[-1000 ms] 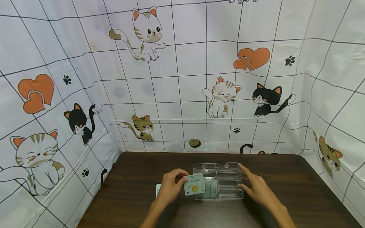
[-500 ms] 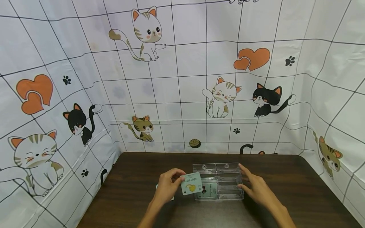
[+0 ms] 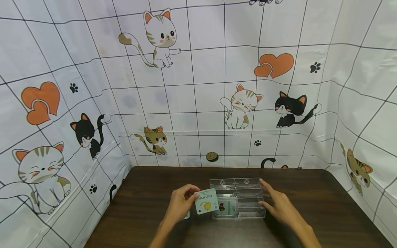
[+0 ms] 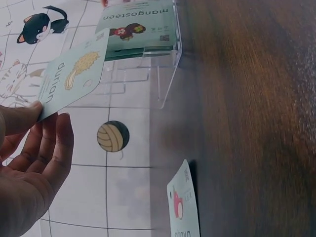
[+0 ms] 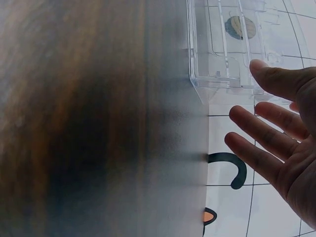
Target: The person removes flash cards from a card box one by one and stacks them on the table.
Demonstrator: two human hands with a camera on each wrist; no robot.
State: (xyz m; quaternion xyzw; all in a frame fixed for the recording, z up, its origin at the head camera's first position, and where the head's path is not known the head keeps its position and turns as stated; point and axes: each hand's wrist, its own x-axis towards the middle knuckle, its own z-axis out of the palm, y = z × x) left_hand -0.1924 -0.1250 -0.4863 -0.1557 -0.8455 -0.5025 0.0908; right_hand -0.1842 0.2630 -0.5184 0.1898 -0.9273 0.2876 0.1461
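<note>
My left hand (image 3: 181, 201) pinches a pale green durian flash card (image 3: 206, 201) between thumb and fingers at its left edge. The card is tilted, just left of a clear plastic card rack (image 3: 251, 213). In the rack's front left compartment sit mangosteen cards (image 4: 143, 27), seen plainly in the left wrist view. My right hand (image 3: 280, 203) rests at the rack's right side with its fingers extended; the right wrist view has the thumb at the clear edge. Another card (image 4: 181, 205) with a pink-red fruit lies on the table, mostly hidden behind my left hand in the head view.
The dark wooden table (image 3: 149, 182) reaches back to a white sheet (image 3: 198, 69) with printed cats and grid lines, which also hangs along both sides. The rack's right column (image 3: 248, 203) shows bare see-through compartments.
My left hand has drawn the durian card a little left, off the rack's front, uncovering more of the mangosteen card. The right hand and the rack have stayed put.
</note>
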